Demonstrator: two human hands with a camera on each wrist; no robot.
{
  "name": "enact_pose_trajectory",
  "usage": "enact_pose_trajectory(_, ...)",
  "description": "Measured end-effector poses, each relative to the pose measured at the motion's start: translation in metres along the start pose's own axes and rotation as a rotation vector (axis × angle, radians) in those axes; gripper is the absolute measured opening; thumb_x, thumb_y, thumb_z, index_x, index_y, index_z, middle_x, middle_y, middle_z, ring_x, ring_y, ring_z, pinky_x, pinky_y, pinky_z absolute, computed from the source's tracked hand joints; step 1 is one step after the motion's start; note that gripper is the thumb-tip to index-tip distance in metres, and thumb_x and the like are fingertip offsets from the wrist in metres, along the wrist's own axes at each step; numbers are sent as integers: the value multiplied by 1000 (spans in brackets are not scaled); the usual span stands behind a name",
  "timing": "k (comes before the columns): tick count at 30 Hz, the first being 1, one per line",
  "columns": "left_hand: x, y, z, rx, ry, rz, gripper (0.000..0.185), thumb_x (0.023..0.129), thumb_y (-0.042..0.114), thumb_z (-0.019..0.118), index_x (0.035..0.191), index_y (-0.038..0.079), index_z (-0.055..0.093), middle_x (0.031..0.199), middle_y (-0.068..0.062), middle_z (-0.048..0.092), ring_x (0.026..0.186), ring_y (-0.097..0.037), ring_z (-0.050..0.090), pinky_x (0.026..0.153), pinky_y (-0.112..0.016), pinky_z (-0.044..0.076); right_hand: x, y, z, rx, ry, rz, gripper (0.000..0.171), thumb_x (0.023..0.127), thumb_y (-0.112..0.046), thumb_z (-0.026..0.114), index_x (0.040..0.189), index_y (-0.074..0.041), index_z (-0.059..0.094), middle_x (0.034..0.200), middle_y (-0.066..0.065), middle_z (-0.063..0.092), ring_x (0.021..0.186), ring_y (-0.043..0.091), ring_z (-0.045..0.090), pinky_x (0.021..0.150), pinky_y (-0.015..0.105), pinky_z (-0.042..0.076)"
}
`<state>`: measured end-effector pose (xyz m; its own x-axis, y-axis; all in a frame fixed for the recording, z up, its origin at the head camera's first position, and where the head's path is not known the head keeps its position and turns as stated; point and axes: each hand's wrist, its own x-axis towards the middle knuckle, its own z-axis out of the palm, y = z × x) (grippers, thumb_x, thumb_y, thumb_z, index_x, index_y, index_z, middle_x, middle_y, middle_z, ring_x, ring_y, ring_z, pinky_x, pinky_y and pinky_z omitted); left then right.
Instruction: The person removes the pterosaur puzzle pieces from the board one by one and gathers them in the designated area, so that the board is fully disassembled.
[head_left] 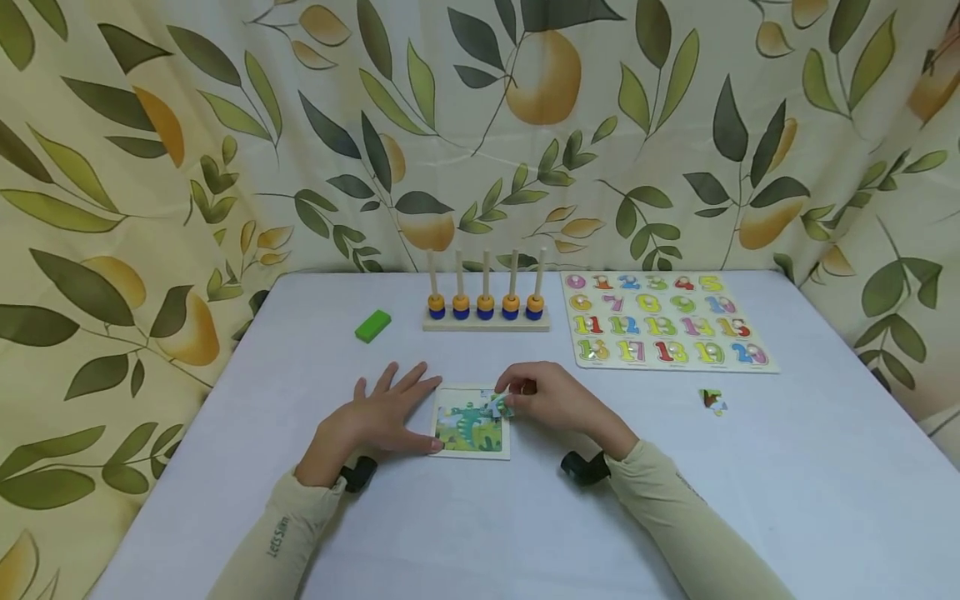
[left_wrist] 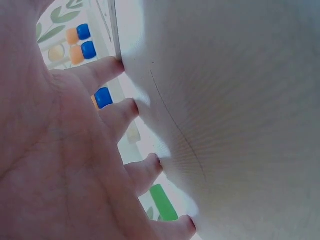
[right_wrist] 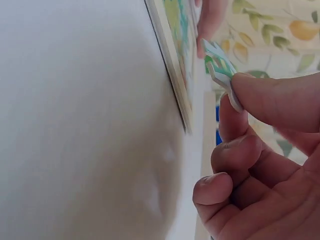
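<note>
Nearest, in front of the puzzle tray (head_left: 480, 456), a person's two pale sleeves (head_left: 690, 525) are reaching in, the left one carrying dark lettering that reads "Lets Slim", the right one bearing marks too small to read. A small black device (head_left: 585, 468) is showing at each wrist. The left hand (head_left: 378, 421) is spreading its fingers at the tray's left side, grasping nothing, its thumb resting on the tray's lower left edge. The right hand (head_left: 555, 396) is pinching a teal and white puzzle piece (right_wrist: 222, 66) between thumb and forefinger, its other fingers curling. That piece is tilting over the tray's upper right part; whether it is touching the tray, one cannot tell. The pale-rimmed tray is lying flat, holding a jigsaw picture (head_left: 468, 429) of a blue-green dinosaur on green ground. To the tray's right, well apart, a loose puzzle piece (head_left: 713, 402) is lying. Behind the tray and to its left, a green block (head_left: 372, 326) is resting. Straight behind the tray, a wooden peg rack (head_left: 486, 326) is standing, its five upright pegs each carrying blue below and orange above. Behind the tray and to its right, a white number board (head_left: 649, 354) is lying, holding colourful numerals from 0 to 20 in four rows. A white table (head_left: 450, 533) is supporting everything. Farthest back, beyond the tray, a cream curtain (head_left: 315, 212) is hanging, printed with green leaves and orange fruit
</note>
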<state>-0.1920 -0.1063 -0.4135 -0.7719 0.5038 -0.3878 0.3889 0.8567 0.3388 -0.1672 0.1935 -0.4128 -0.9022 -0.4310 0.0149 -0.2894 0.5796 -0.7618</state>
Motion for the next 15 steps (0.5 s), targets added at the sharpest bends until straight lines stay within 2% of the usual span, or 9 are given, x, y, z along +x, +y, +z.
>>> enact_pose_trajectory(7,-2,0,-3,2,9,16,103,90,61,80,171,23,29,180,-7,8,162,-47,-2,118,-80,0,-19,7,-18,23,78,100,7,99,-3,74,101,-6,68,90,2,64,85,23,57,76,36,48)
enact_pose_trajectory(15,-2,0,0,-8,8,19,104,89,62,80,171,23,30,180,-7,10,162,-47,-1,118,-80,1,-35,13,-41,76,159,98,4,101,-3,71,104,-2,69,94,6,67,86,25,59,73,30,50)
